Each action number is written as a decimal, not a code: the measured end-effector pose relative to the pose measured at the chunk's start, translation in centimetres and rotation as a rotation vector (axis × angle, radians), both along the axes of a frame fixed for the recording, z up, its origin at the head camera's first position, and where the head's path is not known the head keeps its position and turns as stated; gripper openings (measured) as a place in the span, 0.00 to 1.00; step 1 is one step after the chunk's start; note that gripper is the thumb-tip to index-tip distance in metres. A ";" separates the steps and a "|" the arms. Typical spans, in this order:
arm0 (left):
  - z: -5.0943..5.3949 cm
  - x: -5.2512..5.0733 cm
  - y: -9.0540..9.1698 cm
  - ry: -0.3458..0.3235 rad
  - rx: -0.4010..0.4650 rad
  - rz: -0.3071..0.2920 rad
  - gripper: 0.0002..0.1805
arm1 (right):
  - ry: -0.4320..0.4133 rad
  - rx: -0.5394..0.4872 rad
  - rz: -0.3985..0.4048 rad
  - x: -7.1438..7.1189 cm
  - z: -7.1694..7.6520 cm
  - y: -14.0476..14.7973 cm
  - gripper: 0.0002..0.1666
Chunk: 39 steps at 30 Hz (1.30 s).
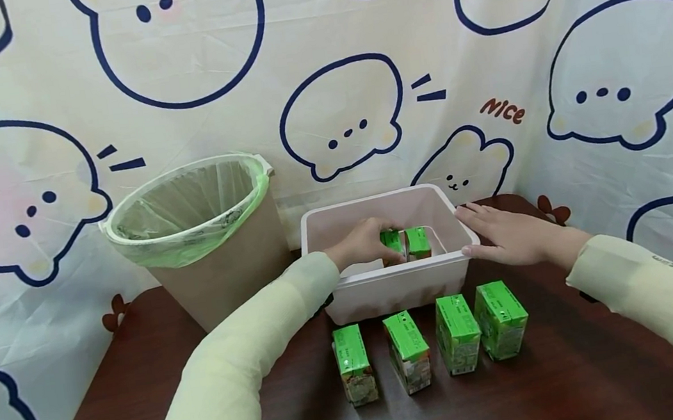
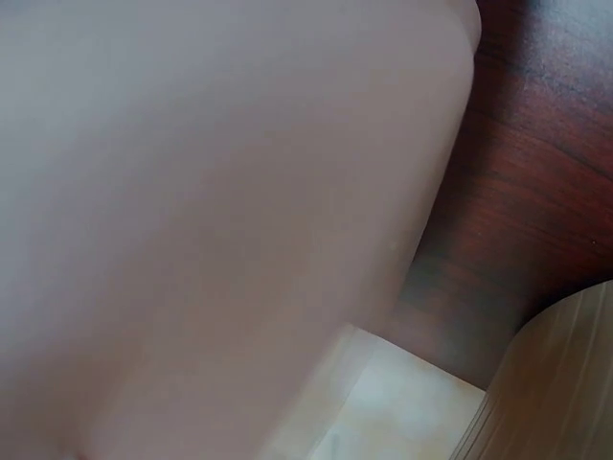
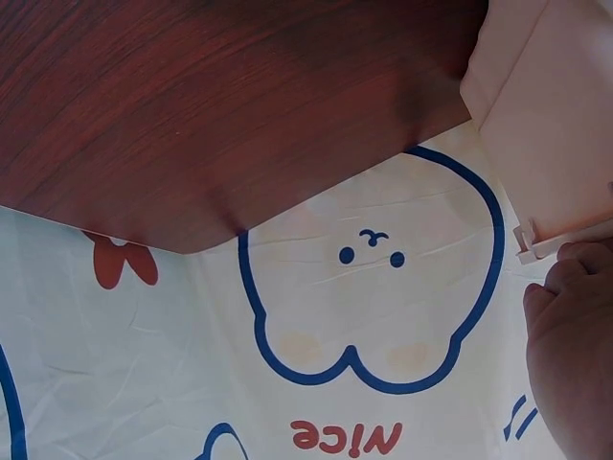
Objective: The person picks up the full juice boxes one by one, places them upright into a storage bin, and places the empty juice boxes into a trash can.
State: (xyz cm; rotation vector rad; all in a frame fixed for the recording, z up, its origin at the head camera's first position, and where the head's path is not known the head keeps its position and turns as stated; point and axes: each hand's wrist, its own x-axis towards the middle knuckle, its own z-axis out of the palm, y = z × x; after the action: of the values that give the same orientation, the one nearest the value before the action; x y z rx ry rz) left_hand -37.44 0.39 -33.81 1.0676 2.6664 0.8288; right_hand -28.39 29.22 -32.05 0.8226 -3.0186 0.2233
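Note:
In the head view, a pale plastic bin (image 1: 397, 290) stands on the table. Inside it, the left hand (image 1: 362, 243) grips a green-topped box (image 1: 390, 240), and a second green box (image 1: 417, 242) stands just right of it. The right hand (image 1: 506, 234) rests with extended fingers on the bin's right rim. In front of the bin several green-topped boxes stand in a row, among them one at the left (image 1: 353, 362) and one at the right (image 1: 502, 319). In the right wrist view, the right hand (image 3: 573, 350) touches the bin's rim (image 3: 565, 241). The left wrist view shows mostly a blurred pale surface.
A tall trash can (image 1: 230, 265) with a green liner stands left of the bin, close to it. The dark wooden table (image 1: 560, 386) reaches back to a printed cloth (image 1: 326, 22) hanging behind it.

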 end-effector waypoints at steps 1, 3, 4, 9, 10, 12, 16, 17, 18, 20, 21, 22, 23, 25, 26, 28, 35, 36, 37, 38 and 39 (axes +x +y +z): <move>0.0 0.0 0.0 0.000 -0.002 0.001 0.33 | 0.000 0.000 0.000 0.0 0.0 0.0 0.50; 0.1 0.1 0.1 -0.001 -0.009 0.002 0.33 | -0.001 0.000 -0.001 0.0 -0.1 0.1 0.50; 0.1 0.1 0.1 -0.004 -0.012 0.003 0.34 | -0.001 -0.001 -0.001 0.0 -0.1 0.1 0.50; 0.4 0.3 0.3 -0.017 -0.011 0.003 0.34 | 0.001 -0.002 0.002 -0.1 -0.1 0.1 0.50; 0.4 0.4 0.2 -0.018 -0.010 0.003 0.34 | 0.002 0.000 0.004 -0.1 -0.2 0.1 0.50; 0.5 0.5 0.0 -0.025 -0.003 0.000 0.35 | 0.002 0.005 0.008 -0.2 -0.3 0.0 0.50; 0.8 0.8 -0.4 -0.043 0.020 -0.005 0.36 | 0.001 0.011 0.010 -0.4 -0.3 -0.1 0.51; 0.9 0.8 -0.5 -0.047 0.026 -0.005 0.37 | -0.001 0.011 0.009 -0.4 -0.3 -0.1 0.51; 1.1 0.9 -0.6 -0.048 0.032 -0.005 0.37 | 0.001 0.011 0.010 -0.4 -0.3 -0.1 0.51; 1.4 1.0 -0.8 -0.053 0.041 -0.003 0.37 | -0.002 0.014 0.010 -0.4 -0.3 -0.1 0.51; 1.6 1.1 -0.9 -0.056 0.048 -0.005 0.37 | -0.004 0.018 0.009 -0.4 -0.3 0.0 0.51; 1.8 1.2 -1.0 -0.058 0.053 -0.008 0.37 | -0.002 0.014 0.012 -0.4 -0.3 0.0 0.51; 1.9 1.3 -1.1 -0.065 0.060 -0.008 0.38 | -0.002 0.014 0.014 -0.4 -0.3 0.0 0.51; 2.3 1.5 -1.4 -0.084 0.075 -0.004 0.38 | -0.004 0.015 0.016 -0.3 -0.2 0.0 0.51; 2.4 1.5 -1.6 -0.092 0.084 -0.003 0.38 | -0.002 0.014 0.017 -0.3 -0.2 0.0 0.50; 2.7 1.7 -2.0 -0.109 0.101 0.001 0.38 | -0.002 0.008 0.021 -0.2 0.0 0.0 0.50; 3.8 3.1 -3.3 -0.100 0.137 0.010 0.35 | -0.005 0.003 0.024 0.0 0.1 -0.2 0.50; 4.0 3.3 -3.5 -0.089 0.140 0.005 0.35 | -0.001 0.004 0.024 0.0 0.1 -0.1 0.50; 4.2 3.6 -3.7 -0.080 0.140 0.003 0.35 | 0.003 0.005 0.024 -0.1 0.1 -0.1 0.50; 4.3 3.8 -3.9 -0.073 0.147 -0.006 0.35 | 0.005 0.005 0.023 -0.1 0.0 -0.1 0.50; 4.5 4.1 -4.1 -0.066 0.154 -0.013 0.35 | 0.010 0.005 0.023 -0.2 0.0 0.0 0.50</move>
State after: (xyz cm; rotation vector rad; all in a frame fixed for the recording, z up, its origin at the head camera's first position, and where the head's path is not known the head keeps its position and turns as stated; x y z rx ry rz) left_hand -33.35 -3.70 -29.35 1.0692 2.5740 1.0620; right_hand -28.55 29.19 -32.08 0.8563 -3.0033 0.2115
